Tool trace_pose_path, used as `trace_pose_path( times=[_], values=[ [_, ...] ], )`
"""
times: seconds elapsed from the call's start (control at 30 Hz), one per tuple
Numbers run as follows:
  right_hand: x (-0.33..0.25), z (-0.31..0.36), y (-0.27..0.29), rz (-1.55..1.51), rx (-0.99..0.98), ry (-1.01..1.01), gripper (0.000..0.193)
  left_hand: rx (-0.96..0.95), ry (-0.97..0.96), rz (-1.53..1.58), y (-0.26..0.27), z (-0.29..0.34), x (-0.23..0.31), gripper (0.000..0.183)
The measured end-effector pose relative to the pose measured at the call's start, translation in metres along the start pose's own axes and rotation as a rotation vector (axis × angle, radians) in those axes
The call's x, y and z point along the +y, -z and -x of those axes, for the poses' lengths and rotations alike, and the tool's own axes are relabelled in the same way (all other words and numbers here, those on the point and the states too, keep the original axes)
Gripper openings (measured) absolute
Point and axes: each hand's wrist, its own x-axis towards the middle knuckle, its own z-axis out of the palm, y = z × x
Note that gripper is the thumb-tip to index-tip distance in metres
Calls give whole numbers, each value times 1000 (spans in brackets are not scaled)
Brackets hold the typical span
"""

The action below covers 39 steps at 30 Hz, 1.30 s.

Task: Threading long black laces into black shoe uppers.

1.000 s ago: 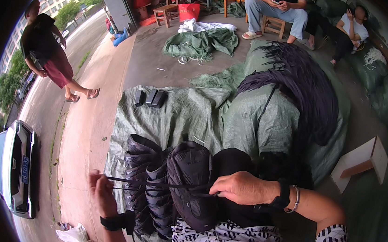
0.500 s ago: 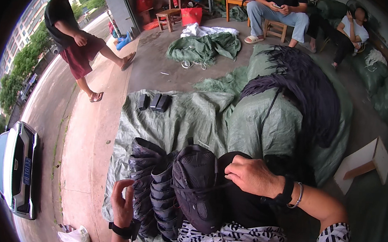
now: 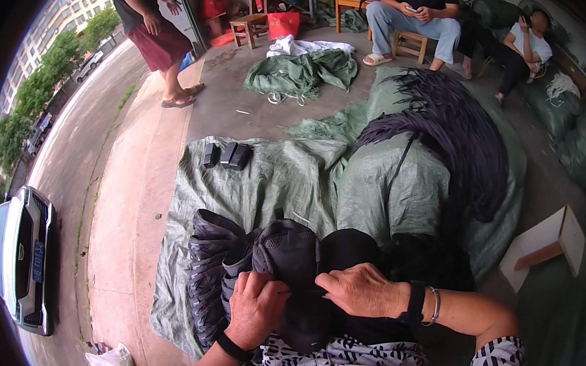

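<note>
On my lap lies a black shoe (image 3: 288,247) with a mesh part facing up; its lower end is in shadow. My left hand (image 3: 256,305) is closed at the shoe's left side, fingertips pinched together, and what they hold is too small to make out. Across from it, my right hand (image 3: 360,290) pinches a thin black shoelace at the shoe's right side; only a short bit shows below the fingers. Left of the shoe, a row of nested dark patterned shoes (image 3: 208,274) lies on the green woven sheet (image 3: 257,187).
A large bundle of dark laces (image 3: 453,135) drapes over a stuffed green sack (image 3: 395,186). Small black blocks (image 3: 236,155) lie on the sheet. An open white box (image 3: 548,243) stands at right. One person walks at left; others sit at the back.
My left hand has moved right and closed at the shoe. My right hand has shifted slightly down and left. The shoe has tilted, and the walking person has moved right.
</note>
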Motion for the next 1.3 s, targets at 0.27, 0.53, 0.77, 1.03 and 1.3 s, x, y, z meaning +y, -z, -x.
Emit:
trace_pose_path(
  times=[0.27, 0.53, 0.77, 1.03, 1.3],
  values=[
    [6, 15, 13, -213, 99, -172, 19, -55, 141, 268, -5, -10, 6, 14],
    [8, -8, 25, -199, -97, -171, 23, -120, 154, 565, 11, 4, 2, 21],
    [10, -22, 57, 47, 459, 16, 52, -200, 471, 751, 3, 14, 4, 22],
    [39, -41, 144, -291, 963, -242, 71, -128, 601, 978, -2, 22, 3, 20],
    [-20, -100, 123, -15, 156, 180, 94, -202, 521, 858, -10, 21, -2, 20]
  ],
)
